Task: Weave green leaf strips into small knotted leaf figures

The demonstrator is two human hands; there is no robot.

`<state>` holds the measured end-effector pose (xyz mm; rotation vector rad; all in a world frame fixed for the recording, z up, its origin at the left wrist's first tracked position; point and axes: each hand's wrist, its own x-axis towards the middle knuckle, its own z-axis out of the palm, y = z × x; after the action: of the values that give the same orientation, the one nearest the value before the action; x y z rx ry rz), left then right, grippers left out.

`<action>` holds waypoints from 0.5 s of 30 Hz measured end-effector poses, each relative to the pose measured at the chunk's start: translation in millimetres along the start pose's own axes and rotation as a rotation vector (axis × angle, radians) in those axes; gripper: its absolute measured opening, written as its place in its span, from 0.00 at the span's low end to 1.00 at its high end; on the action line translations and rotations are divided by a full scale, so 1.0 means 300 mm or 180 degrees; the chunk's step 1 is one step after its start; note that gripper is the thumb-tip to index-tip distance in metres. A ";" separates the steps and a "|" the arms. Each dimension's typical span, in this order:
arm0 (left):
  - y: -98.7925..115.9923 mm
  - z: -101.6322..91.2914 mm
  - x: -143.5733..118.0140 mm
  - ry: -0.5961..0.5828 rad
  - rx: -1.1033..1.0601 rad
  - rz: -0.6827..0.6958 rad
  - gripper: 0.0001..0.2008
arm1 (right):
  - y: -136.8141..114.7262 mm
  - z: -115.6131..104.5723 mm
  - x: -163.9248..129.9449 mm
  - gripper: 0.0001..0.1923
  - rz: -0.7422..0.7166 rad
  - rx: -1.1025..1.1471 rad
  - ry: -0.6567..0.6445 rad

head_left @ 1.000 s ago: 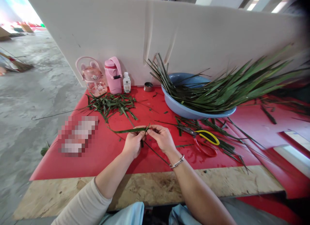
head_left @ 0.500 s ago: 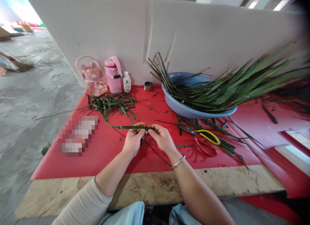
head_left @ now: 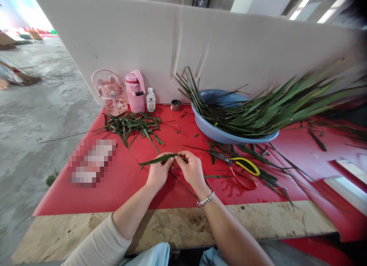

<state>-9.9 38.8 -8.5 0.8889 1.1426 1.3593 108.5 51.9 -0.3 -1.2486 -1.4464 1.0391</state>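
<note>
Between my two hands, over the middle of the red-covered table, is a green leaf strip [head_left: 155,159]. My left hand [head_left: 158,172] pinches it with thumb and fingers, and its pointed end sticks out to the left. Fingertip to fingertip with it, my right hand [head_left: 190,168] pinches the same strip where it is folded small; the fold is mostly hidden by the fingers. A thin dark stem [head_left: 183,185] runs from under the hands toward my right wrist. Right of my right hand lie scissors [head_left: 239,168] with one yellow and one red handle, on cut leaf pieces.
A blue basin [head_left: 229,133] full of long green leaves [head_left: 258,109] stands at the back right. Behind the leaf scraps [head_left: 133,126] stand a clear pink bottle [head_left: 113,99], a pink flask [head_left: 134,94] and a small white bottle [head_left: 150,101]. A small round tin [head_left: 176,104] sits near the white panel.
The long leaf strip that stretched left from my hands now shows as a shorter end, tilted down to the left. Both hands stay together, slightly lower in view.
</note>
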 end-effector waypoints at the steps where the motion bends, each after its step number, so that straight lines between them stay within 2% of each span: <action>1: 0.002 0.002 0.000 -0.0018 -0.0058 -0.0061 0.11 | 0.002 0.001 0.002 0.09 0.0086 0.0098 0.0014; 4: 0.000 0.010 0.000 0.0073 -0.0572 -0.0267 0.13 | -0.007 0.008 0.001 0.07 0.0087 0.0133 -0.0005; 7: -0.011 0.019 0.000 0.0247 -0.1071 -0.0260 0.13 | -0.025 0.014 -0.008 0.08 -0.0176 -0.0116 -0.0092; 15: -0.027 0.014 -0.002 0.0220 -0.1162 -0.0183 0.11 | -0.022 -0.009 -0.002 0.09 -0.0557 -0.0362 -0.0443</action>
<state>-3.6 38.2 -15.1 0.5454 0.9230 1.4996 109.8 50.7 6.7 -1.1235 -1.7100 0.9514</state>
